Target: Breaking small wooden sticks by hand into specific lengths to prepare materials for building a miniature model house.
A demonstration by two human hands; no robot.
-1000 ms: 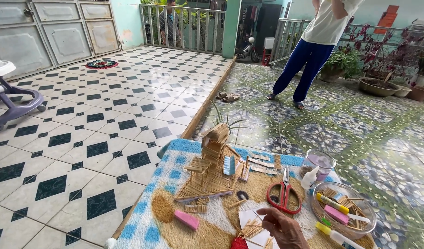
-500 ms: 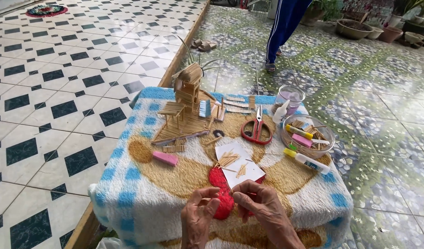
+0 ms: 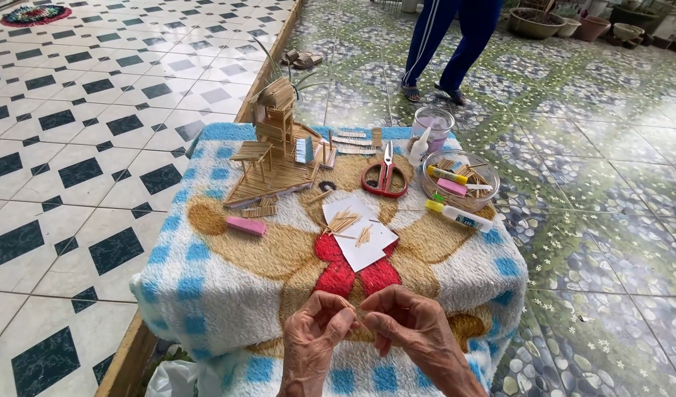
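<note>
Head view: both hands are now held close together at the bottom middle of the frame. A thin stick (image 3: pixel 347 303) is pinched by the left hand (image 3: pixel 317 328) and right hand (image 3: pixel 406 323), fingers curled shut. More sticks (image 3: pixel 344 220) are seen above, on white paper (image 3: pixel 361 234) on the table (image 3: pixel 228 276).

Head-worn, looking steeply down from close above. Fingers (image 3: pixel 336 317) at bottom edge. Blanket-covered table (image 3: pixel 205 287) just beyond them.
</note>
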